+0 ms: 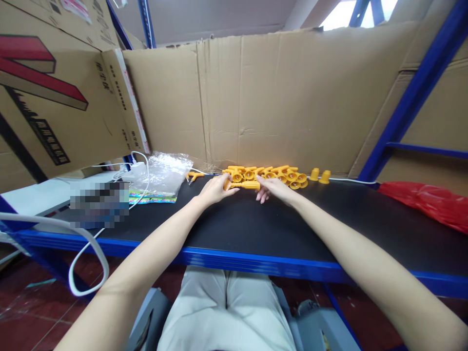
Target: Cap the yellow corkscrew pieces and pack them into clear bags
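A yellow plastic piece with a ribbed, tube-like body (245, 185) lies level between my two hands, just above the black tabletop. My left hand (215, 190) is closed on its left end, the thumb stretched along the near side. At the other end, my right hand (273, 189) pinches the piece, with the lower fingers loosely curled. Right behind the hands is a row of yellow plastic parts (270, 174), several with round cup-shaped ends facing me. Two yellow caps (319, 175) stand upright to the right of that row.
Clear plastic bags (166, 173) and two yellow handles with metal tips (195, 175) lie to the left. A white cable (89, 239) loops over the blue table edge (248, 258). Red plastic (426, 202) lies at the right. A cardboard wall (274, 97) closes the back.
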`<state>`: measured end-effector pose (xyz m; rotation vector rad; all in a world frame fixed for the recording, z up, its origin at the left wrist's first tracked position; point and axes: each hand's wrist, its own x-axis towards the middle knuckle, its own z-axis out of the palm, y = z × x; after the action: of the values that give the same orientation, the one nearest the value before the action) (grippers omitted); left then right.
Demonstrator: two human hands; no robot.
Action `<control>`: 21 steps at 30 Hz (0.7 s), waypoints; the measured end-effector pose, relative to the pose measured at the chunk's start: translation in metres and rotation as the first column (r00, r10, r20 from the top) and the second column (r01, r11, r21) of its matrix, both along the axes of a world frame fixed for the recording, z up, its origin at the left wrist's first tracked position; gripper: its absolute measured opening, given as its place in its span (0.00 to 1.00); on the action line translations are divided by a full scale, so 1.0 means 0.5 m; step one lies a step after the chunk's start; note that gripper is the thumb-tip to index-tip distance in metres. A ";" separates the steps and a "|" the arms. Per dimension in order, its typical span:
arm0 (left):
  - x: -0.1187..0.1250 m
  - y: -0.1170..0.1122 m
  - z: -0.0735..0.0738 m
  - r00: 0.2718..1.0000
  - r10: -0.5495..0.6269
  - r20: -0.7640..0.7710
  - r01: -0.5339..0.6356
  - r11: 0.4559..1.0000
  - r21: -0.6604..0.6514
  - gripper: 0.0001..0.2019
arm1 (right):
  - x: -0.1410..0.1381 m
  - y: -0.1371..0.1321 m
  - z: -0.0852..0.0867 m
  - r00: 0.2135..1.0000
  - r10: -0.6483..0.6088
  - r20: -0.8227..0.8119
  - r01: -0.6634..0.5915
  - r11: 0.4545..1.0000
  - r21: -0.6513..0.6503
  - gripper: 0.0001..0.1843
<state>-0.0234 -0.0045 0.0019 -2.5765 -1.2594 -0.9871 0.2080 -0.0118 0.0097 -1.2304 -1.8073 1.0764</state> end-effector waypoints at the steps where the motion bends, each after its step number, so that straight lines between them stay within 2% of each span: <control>1: 0.000 0.000 0.000 1.000 0.000 0.001 0.000 1.000 -0.002 0.18 | -0.001 0.000 0.000 1.000 -0.002 0.000 0.002 1.000 -0.006 0.32; 7: -0.003 0.003 -0.001 1.000 0.007 0.009 -0.007 1.000 -0.008 0.18 | -0.001 0.003 -0.002 1.000 -0.010 0.015 0.011 0.999 -0.044 0.32; 13: -0.006 0.006 -0.002 1.000 0.006 0.016 -0.006 1.000 -0.001 0.18 | 0.007 -0.002 0.000 0.995 0.092 -0.029 -0.093 0.996 -0.019 0.21; 18: -0.004 0.003 -0.003 1.000 -0.004 0.028 0.004 1.000 -0.014 0.18 | 0.004 -0.003 -0.004 0.993 0.094 -0.068 -0.096 0.995 -0.029 0.17; 21: -0.002 0.000 -0.001 1.000 -0.005 0.030 0.006 0.999 -0.037 0.21 | 0.001 0.003 -0.009 0.985 0.086 -0.152 -0.095 0.994 -0.049 0.14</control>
<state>-0.0246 -0.0045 0.0015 -2.6035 -1.2908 -1.0159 0.2086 -0.0104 0.0052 -1.0774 -1.7424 1.2439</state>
